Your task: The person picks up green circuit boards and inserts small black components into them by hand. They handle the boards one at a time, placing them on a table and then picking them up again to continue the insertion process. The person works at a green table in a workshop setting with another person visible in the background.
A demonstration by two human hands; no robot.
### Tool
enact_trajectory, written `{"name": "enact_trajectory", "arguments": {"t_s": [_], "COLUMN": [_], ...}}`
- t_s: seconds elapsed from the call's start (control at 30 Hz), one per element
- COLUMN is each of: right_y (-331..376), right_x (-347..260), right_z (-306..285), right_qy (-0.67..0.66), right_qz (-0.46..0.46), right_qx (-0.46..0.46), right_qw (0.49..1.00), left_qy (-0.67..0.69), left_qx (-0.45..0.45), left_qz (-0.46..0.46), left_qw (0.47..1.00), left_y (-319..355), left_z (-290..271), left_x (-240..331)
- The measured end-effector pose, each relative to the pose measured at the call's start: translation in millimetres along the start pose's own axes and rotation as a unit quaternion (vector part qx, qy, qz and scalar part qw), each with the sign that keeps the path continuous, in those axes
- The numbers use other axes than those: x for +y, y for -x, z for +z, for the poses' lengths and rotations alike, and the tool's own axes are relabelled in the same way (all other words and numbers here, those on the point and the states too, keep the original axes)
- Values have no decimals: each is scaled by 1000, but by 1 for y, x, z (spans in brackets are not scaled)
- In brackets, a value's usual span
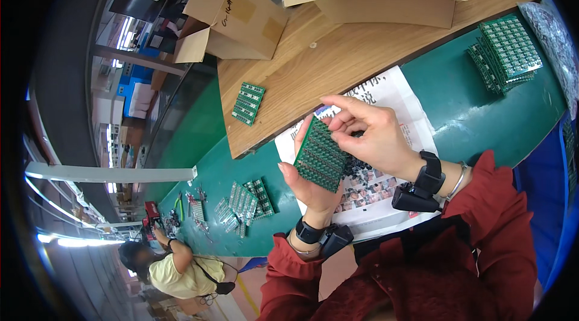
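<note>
A green circuit board panel [322, 155], covered in rows of small parts, is held tilted above a newspaper [386, 212] spread on the green bench. My left hand [313, 191] grips it from below and along its left edge, with the thumb at the near side. Over the board's upper right edge, my right hand [371, 131] has its thumb and index finger bent close together at the panel. Whether anything small sits between those fingertips cannot be made out. Dark small pieces show on the newspaper, partly hidden behind the board and my right hand.
Stacked board panels [512, 50] stand at the far right beside a bubble-wrap bag [552, 50]. Another panel [248, 104] lies on the wooden board [271, 104], below cardboard boxes [247, 19]. More panels [244, 203] lie at left, near a co-worker [181, 273].
</note>
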State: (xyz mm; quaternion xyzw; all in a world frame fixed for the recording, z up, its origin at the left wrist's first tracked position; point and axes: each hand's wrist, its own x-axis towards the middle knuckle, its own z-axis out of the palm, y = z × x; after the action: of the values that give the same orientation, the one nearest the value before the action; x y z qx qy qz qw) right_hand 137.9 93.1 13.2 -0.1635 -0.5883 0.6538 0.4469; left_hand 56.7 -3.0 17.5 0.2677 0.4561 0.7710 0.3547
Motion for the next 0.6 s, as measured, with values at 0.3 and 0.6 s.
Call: {"name": "enact_trajectory", "arguments": {"t_s": [0.3,0.6], "right_y": [-1,0], "right_x": [-7,-10], "right_z": [-7,-4], "right_qy": [71,35], "right_qz": [-30,-41], "right_qx": [-37,-36], "right_qw": [996,998], "left_qy": [-54,-146], "left_qx": [-12,-56], "left_qz": [12,19], "left_qw": [998,988], "left_y": [0,7], "left_z": [5,8], "left_x": [0,0]}}
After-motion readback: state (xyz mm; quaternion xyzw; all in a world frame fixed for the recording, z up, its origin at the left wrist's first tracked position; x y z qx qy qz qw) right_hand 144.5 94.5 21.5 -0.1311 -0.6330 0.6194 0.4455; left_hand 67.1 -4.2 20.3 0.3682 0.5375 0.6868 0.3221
